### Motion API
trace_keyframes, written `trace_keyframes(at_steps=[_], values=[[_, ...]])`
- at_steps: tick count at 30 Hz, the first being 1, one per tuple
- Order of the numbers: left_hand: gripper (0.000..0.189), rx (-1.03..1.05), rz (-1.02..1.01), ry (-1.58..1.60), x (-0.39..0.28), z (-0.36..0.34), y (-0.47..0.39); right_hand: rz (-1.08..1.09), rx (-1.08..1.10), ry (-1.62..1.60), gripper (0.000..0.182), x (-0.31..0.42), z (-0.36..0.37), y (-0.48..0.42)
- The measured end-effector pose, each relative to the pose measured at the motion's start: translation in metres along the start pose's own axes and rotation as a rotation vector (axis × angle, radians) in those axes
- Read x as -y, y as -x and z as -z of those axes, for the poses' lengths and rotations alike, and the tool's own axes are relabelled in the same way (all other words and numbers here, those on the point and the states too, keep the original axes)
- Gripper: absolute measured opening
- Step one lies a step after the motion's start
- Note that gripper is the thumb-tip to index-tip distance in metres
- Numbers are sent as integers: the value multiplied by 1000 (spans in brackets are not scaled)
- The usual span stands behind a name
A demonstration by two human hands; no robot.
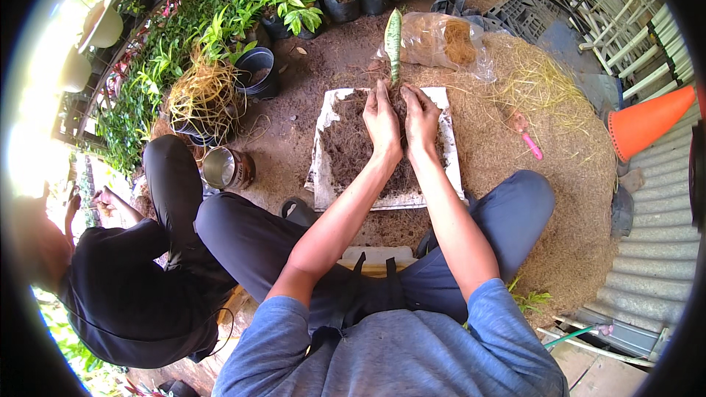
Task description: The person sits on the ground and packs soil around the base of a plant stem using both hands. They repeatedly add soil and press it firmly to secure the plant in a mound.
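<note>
A small snake plant (393,44) with one mottled green leaf stands upright between my hands. My left hand (381,121) cups the left side of its soil-covered base. From the other side, my right hand (421,120) cups the same base, its fingers dirty with soil. The roots are mostly hidden by my palms. Beneath my hands lies a heap of dark fibrous soil (345,146) on a white sheet (325,198), which is spread on the ground before my knees.
A pink-handled trowel (531,145) lies right, near dry grass (543,85) and an orange cone (651,124). A clear plastic bag (424,38) of brown fibre sits beyond. Left are a tin can (227,168), a black pot (257,74) and a seated person (132,292). Potted plants (339,5) line the back.
</note>
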State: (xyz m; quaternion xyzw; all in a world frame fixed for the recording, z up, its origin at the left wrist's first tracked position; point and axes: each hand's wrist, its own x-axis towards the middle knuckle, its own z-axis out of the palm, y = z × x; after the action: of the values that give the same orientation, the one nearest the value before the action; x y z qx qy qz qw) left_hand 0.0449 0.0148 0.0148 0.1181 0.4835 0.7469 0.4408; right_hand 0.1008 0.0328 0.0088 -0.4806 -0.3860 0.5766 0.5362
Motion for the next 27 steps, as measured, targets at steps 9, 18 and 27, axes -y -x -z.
trace_keyframes(at_steps=[9, 18, 27], values=[[24, 99, -36, -105, -11, 0, -2, 121, 44, -81, 26, 6, -10, 8], [43, -18, -229, -305, -13, 1, -7, 214, 9, 88, 67, 10, -19, 10], [33, 107, -214, -169, -8, -6, 7, 33, -32, -146, 34, 5, -5, -6]])
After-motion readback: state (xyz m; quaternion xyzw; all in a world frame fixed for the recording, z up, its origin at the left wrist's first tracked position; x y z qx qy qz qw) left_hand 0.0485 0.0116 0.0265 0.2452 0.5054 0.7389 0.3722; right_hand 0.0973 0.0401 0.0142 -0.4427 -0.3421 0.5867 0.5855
